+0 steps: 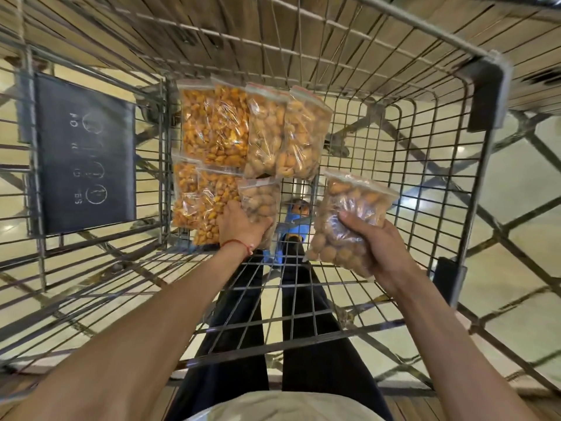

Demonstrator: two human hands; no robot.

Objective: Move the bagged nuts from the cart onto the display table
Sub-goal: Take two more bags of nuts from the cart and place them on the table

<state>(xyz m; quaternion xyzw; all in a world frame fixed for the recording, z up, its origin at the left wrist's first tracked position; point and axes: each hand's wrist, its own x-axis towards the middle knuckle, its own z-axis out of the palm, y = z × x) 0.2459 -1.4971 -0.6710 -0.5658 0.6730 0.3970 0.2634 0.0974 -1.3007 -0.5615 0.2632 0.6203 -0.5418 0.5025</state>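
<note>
Orange nut bags [212, 129] lie on the left of the wire cart [481, 177] floor, my left hand [241, 227] grips a small bag of round nuts [261, 197] lying beside them, and my right hand [375, 249] is closed round another bag of round nuts [352, 214], lifted above the floor

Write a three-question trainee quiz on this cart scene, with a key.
1. True or false: the right grip holds a bag of pale round nuts.
2. The left grip holds: A) an orange-nut bag, B) a pale-nut bag on the cart floor, C) bare wire only.
3. Fill in: the dark sign hangs on the cart wall to the person's ___ side.

Key: 1 true; 2 B; 3 left.
</note>
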